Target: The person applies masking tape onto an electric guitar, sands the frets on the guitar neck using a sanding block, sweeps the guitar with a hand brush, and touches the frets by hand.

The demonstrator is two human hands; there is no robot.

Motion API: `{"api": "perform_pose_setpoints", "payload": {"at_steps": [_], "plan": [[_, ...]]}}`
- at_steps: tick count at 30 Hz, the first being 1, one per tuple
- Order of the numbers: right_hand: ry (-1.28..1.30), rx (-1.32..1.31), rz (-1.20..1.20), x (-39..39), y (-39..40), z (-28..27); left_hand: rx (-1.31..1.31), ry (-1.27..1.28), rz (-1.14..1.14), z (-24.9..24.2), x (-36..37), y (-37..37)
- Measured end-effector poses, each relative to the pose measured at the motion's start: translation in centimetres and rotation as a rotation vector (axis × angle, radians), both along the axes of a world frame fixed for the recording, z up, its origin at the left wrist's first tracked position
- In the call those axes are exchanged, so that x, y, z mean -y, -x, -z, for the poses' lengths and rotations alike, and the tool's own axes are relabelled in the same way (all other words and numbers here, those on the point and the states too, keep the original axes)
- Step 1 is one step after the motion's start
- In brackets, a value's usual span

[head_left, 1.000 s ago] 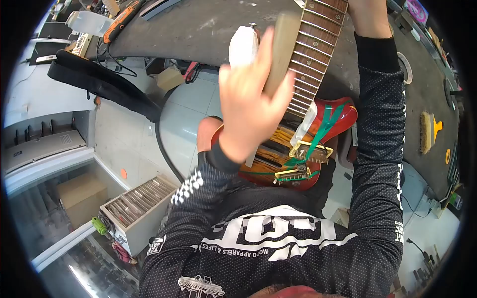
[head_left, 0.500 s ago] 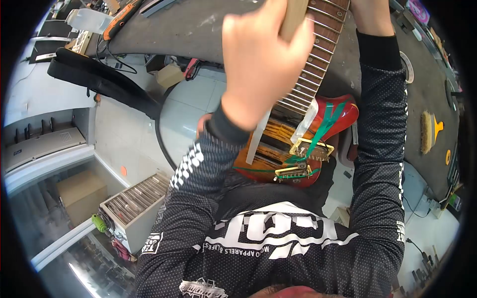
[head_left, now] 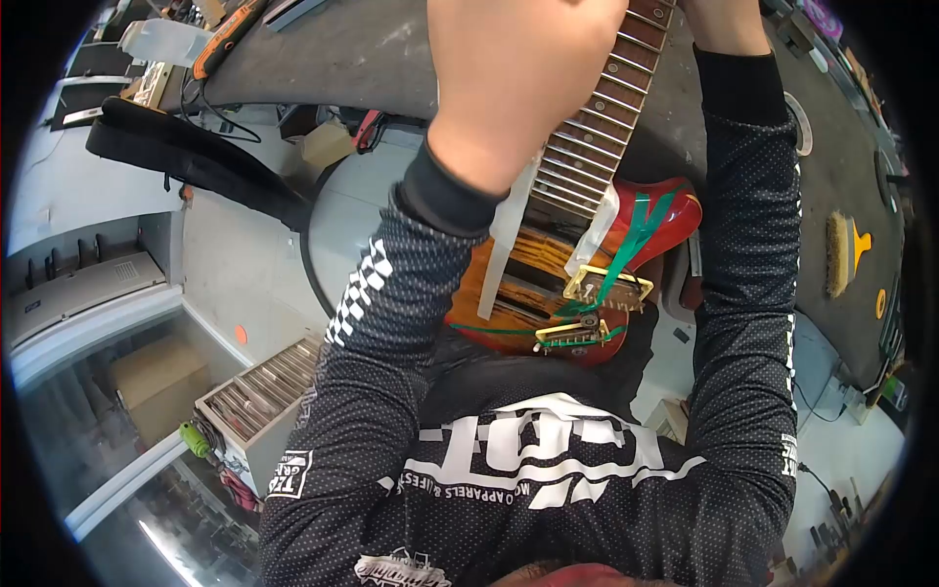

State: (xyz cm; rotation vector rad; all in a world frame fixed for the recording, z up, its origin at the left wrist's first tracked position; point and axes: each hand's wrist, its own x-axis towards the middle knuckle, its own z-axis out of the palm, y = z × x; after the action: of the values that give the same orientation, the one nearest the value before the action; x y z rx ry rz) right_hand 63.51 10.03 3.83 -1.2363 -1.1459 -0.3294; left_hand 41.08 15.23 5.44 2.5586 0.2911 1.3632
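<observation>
The electric guitar (head_left: pixel 671 217) lies between the person's torso and the tabletop (head_left: pixel 333 64), its body near the middle of the view and its neck running up toward 1 o'clock. The left hand (head_left: pixel 523 83) is over the neck's left side at 12 o'clock; its fingers are hidden or cut off by the top edge, so I cannot tell whether they are spread, closed or holding anything. The right hand (head_left: pixel 726 24) is beside the neck at 1 o'clock, its fingers also out of sight, their state unclear.

As far as shows, the frets sit in the fingerboard (head_left: pixel 599 135) with no strings over them. Pale tape (head_left: pixel 503 262) lines the body, and green tape (head_left: pixel 638 238) crosses two gold-framed parts (head_left: pixel 572 337), seemingly pickups lifted from the dark cavities and not refitted. Restringing looks undone too; the finish of the frets cannot be judged.

At 3 o'clock lies a yellow-handled brush (head_left: pixel 847 254), with a small yellow ring (head_left: pixel 880 303) below it. A black case (head_left: pixel 186 157) is at 10 o'clock.
</observation>
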Motion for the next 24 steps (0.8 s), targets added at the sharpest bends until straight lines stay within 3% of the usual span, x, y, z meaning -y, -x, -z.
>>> {"api": "perform_pose_setpoints", "payload": {"at_steps": [7, 11, 13, 15, 16, 19, 20, 21, 24], "plan": [[-0.004, 0.005, 0.022, -0.3, -0.2, 0.3, -0.121, 0.231, -0.061, 10.5, 6.0, 12.7], [0.013, 0.0, 0.034, 0.3, -0.6, 1.1, -0.032, 0.217, -0.105, 6.4, 3.9, 7.0], [0.013, 0.006, 0.032, 0.2, -0.5, 0.7, 0.01, -0.094, -0.028, 4.2, -1.0, 1.5], [0.009, 0.021, 0.025, -0.1, -0.2, 0.1, 0.117, 0.027, 0.096, 0.7, -1.8, -1.9], [0.006, 0.025, 0.021, -0.3, 0.0, -0.2, 0.118, -0.197, 0.006, 0.5, -2.0, -2.1], [-0.005, 0.03, 0.012, -1.0, 0.9, -0.6, 0.035, 0.139, -0.057, 1.2, 0.7, 1.4], [-0.006, 0.03, 0.012, -1.1, 1.0, -0.6, -0.098, 0.096, -0.055, 3.6, 1.2, 3.8], [-0.007, 0.031, 0.013, -1.1, 1.1, -0.6, 0.021, 0.066, -0.111, 6.0, 2.1, 4.9], [0.003, 0.031, 0.034, -0.8, 0.5, -0.1, -0.122, 0.226, -0.076, 9.5, 5.9, 11.9]]}}
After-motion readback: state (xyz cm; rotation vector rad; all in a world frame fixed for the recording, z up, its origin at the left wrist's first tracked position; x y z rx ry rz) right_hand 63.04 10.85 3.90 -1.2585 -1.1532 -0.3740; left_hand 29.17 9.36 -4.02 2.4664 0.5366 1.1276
